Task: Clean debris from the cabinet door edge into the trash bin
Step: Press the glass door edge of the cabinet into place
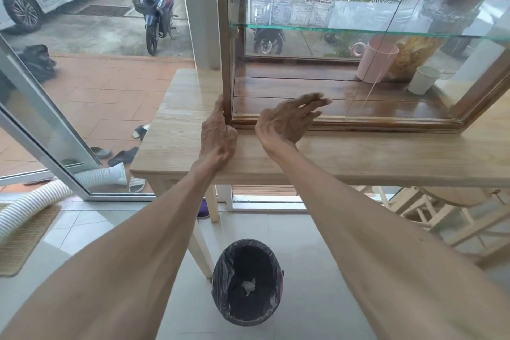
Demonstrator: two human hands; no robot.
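head view: the left hand (pixel 218 132) presses against the lower end of the cabinet door edge (pixel 226 69), its fingers (pixel 220 107) laid flat along the wooden upright and not closed round it, while the right hand (pixel 287 119), at 3 o'clock of the left and apart from it, hovers with fingers spread over the cabinet's bottom rail (pixel 358 121). the trash bin (pixel 246 281) (black liner, a pale scrap inside) stands on the floor at 6 o'clock of both hands, below the wooden table (pixel 358 157) that bears the cabinet.
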